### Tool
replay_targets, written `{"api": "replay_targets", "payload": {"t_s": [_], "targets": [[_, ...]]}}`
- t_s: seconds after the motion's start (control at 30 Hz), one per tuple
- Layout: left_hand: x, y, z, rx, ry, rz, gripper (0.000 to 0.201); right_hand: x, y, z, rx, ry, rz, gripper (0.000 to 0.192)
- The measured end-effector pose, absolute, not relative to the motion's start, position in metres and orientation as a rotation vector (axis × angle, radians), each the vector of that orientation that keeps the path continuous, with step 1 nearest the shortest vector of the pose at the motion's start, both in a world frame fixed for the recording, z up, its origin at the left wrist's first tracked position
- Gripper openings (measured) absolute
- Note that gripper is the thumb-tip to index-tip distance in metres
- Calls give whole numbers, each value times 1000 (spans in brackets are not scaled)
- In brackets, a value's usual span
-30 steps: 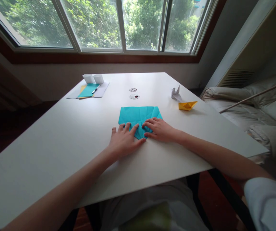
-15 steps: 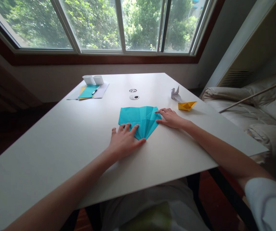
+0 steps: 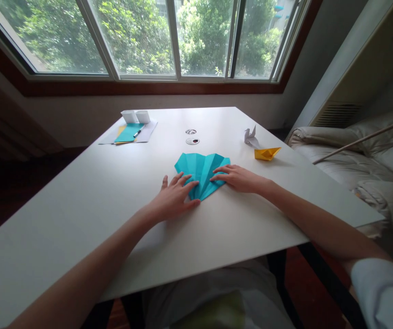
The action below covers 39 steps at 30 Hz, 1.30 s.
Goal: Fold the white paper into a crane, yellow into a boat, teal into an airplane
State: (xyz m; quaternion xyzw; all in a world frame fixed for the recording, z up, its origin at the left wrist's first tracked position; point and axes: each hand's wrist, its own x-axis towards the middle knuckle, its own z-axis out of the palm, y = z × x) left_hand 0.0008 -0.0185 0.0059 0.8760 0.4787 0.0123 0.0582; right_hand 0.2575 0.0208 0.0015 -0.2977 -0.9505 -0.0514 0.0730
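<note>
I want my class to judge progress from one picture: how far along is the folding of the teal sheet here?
Done: the teal paper already carries creases that fan out from its near tip. In hand: the left hand and right hand press flat on its two near edges against the white table. Left: it lies as a flat fan, unlike the finished yellow paper boat and white paper bird beyond.

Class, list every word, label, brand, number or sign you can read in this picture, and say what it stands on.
None can be read anywhere.
Teal folded paper under both hands: plain, no print.
Yellow paper boat and white paper crane: blank.
Two round discs on the white table: dark marks, too small to read.
Pen on the far sheets: too small to tell.
</note>
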Motion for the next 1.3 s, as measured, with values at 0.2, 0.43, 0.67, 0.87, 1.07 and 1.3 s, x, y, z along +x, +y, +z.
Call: {"api": "replay_targets", "payload": {"t_s": [0.2, 0.43, 0.67, 0.87, 1.07, 1.3], "targets": [[-7, -14, 14, 2803, 1327, 148, 37, 253, 12, 8, -904, -2850, -44, 38], [-4, -11, 15, 2767, 1432, 235, 39, 242, -3, 16, -815, -2870, 2, 40], [-4, -9, 9, 2838, 1499, 333, 34, 230, -14, 21, -757, -2810, -114, 27], [0, -10, 15, 2793, 1584, 219, 33, 217, -26, 20, -675, -2927, 116, 34], [-2, -12, 14, 2772, 1522, 149, 38, 213, -25, 22, -622, -2878, 221, 38], [-10, -9, 8, 2837, 1309, 56, 40, 236, -2, 15, -932, -2773, -82, 33]]}}
